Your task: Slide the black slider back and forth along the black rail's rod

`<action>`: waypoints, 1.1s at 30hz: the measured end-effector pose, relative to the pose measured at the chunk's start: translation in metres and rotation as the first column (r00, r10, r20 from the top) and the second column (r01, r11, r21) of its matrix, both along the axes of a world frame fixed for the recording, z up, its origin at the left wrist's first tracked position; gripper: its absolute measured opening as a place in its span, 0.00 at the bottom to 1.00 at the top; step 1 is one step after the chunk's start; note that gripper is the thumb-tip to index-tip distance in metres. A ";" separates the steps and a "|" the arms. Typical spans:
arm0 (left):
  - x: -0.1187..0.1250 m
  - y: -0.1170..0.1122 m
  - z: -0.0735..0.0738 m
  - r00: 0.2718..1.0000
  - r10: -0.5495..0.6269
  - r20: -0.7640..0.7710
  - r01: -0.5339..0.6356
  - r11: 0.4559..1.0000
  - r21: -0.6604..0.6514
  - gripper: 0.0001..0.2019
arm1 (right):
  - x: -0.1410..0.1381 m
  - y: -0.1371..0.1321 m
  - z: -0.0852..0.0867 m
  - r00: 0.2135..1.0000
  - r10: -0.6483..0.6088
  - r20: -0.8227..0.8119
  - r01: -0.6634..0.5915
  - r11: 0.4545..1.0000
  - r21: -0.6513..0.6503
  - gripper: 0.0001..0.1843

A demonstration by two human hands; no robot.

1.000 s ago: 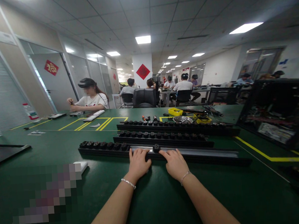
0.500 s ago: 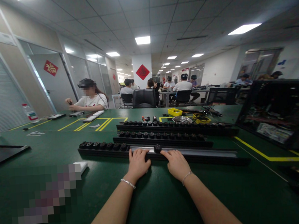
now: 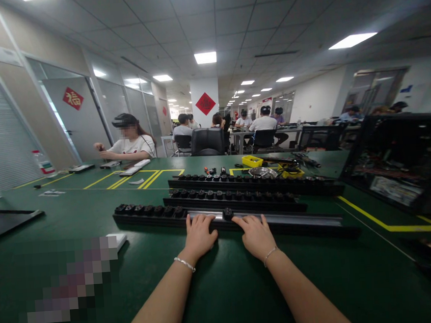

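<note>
Black module (image 3: 227, 213) on rail (image 3: 301, 219), just left of right hand (image 3: 258, 235).

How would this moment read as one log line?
Left hand: on near strip | right hand: beside lone black piece | strip's left end: grouped black pieces | beyond: two more strips

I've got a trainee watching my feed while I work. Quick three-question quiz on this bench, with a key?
1. Which of these is the right hand nearest?
a) steel bowl
b) lone black module
c) water bottle

2. True or false: the left hand is at the nearest black rail, to the left of the lone black module.

3. Fill in: the tape on the green table is ____ in colour.

Key: 1 b; 2 true; 3 yellow.
</note>
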State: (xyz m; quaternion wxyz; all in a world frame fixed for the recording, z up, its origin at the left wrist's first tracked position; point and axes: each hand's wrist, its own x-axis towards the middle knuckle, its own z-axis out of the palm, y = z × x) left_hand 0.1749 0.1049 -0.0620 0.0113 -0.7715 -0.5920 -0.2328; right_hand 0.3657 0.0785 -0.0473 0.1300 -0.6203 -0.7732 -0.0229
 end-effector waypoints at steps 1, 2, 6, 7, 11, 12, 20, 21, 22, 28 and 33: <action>0.000 0.000 0.000 1.000 0.000 -0.002 0.000 1.000 -0.001 0.20 | 0.000 0.000 0.000 1.000 0.001 0.001 -0.001 1.000 0.003 0.33; 0.001 -0.001 0.001 1.000 0.001 -0.004 -0.001 1.000 -0.003 0.20 | 0.001 0.000 0.000 1.000 0.000 0.005 0.000 1.000 0.003 0.33; 0.001 -0.001 0.002 1.000 0.007 -0.009 -0.007 1.000 -0.013 0.20 | 0.003 0.000 0.000 1.000 -0.006 0.025 0.006 1.000 -0.006 0.33; 0.001 -0.002 0.002 1.000 0.008 -0.009 -0.008 1.000 -0.015 0.20 | 0.003 0.000 0.000 1.000 -0.006 0.026 0.006 1.000 -0.006 0.33; 0.001 -0.001 0.001 1.000 0.001 -0.004 -0.001 1.000 -0.009 0.20 | 0.004 0.001 0.000 1.000 -0.003 0.019 0.003 1.000 0.006 0.32; 0.001 -0.001 0.001 1.000 -0.001 -0.002 0.001 1.000 -0.006 0.20 | 0.004 0.001 0.000 1.000 -0.002 0.015 0.002 1.000 0.012 0.32; 0.001 -0.002 0.004 1.000 0.007 -0.023 -0.008 1.000 -0.027 0.20 | 0.006 0.000 0.002 1.000 0.011 0.014 -0.011 1.000 0.017 0.30; 0.001 -0.002 0.004 1.000 0.008 -0.022 -0.009 1.000 -0.029 0.20 | 0.007 0.000 0.002 1.000 0.008 0.021 -0.008 1.000 0.013 0.30; 0.001 -0.002 0.004 1.000 0.009 -0.020 -0.010 1.000 -0.030 0.20 | 0.007 0.000 0.002 1.000 0.003 0.027 -0.004 1.000 0.009 0.30; 0.001 -0.001 0.003 1.000 -0.001 -0.007 0.001 1.000 -0.024 0.20 | 0.008 -0.001 0.002 0.999 -0.014 0.036 0.014 1.000 -0.004 0.31; 0.000 0.000 0.001 1.000 -0.008 0.002 0.008 1.000 -0.013 0.20 | 0.010 0.000 0.001 1.000 0.002 0.000 -0.002 1.000 0.013 0.31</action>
